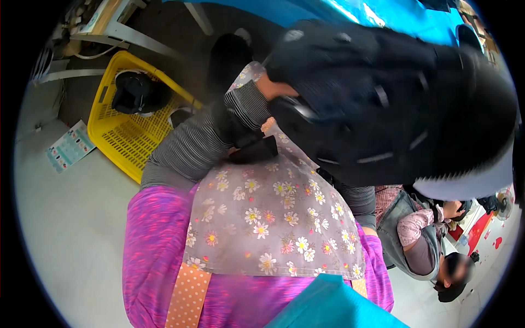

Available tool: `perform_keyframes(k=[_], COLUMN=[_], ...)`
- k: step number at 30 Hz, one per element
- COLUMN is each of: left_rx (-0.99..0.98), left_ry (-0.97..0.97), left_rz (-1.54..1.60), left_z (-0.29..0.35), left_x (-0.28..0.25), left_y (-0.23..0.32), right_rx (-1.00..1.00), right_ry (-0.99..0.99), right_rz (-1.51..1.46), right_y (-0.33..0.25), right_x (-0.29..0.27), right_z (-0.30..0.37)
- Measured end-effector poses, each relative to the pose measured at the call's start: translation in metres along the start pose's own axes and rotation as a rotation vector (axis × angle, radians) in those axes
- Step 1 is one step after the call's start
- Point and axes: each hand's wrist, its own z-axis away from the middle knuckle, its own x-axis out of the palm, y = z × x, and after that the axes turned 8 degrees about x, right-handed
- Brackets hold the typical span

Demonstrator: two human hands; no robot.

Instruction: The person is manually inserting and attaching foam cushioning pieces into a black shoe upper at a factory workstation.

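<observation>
- Left hand (279, 89): back and wrist bare past a striped sleeve (188, 142), meeting the near left end of the bag; fingers lost in dark cloth, so cannot tell whether they are apart or clamped.
- Right hand: out of sight; its striped forearm (358, 201) runs up behind the bag, so spread or grip cannot be told.
- Black bag (377, 104): directly right of the left hand, touching it, above the apron (273, 213); somewhat blurred.
- Long axis: roughly left to right from the left hand, far end slightly lower; broad rounded end points right, toothed zipper edge (473, 169) along its lower right.
- Yellow basket (134, 134): left of the left hand, well apart, dark items (134, 93) inside.
- Blue covering (383, 13): beyond the left hand, past the bag.
- Co-worker (413, 227): well to the right of the left hand, lower in view.
</observation>
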Motion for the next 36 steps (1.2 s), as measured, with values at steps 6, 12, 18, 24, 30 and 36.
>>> perform_keyframes(k=[6,12,18,24,30,36], left_rx=[-0.344,-0.098,-0.054,-0.035,-0.038,-0.096], left_ry=[-0.002,0.126,0.257,0.254,0.068,0.131], left_rz=[0.118,-0.221,-0.310,-0.408,-0.185,-0.238], left_z=[-0.020,-0.050,-0.055,-0.059,-0.059,-0.059], left_x=[-0.014,0.011,0.020,0.010,-0.001,0.008], left_y=[0.011,0.062,0.097,0.109,0.087,0.089], right_rx=[-0.102,-0.113,0.039,-0.285,-0.319,-0.093], right_ry=[0.089,0.006,-0.197,-0.037,0.103,0.107], right_rz=[0.333,0.665,0.303,0.476,0.517,0.241], right_y=[-0.016,-0.042,-0.060,-0.062,-0.052,-0.032], right_x=[0.021,0.043,0.045,0.049,0.043,0.040], right_z=[-0.019,-0.026,-0.003,0.000,-0.016,-0.021])
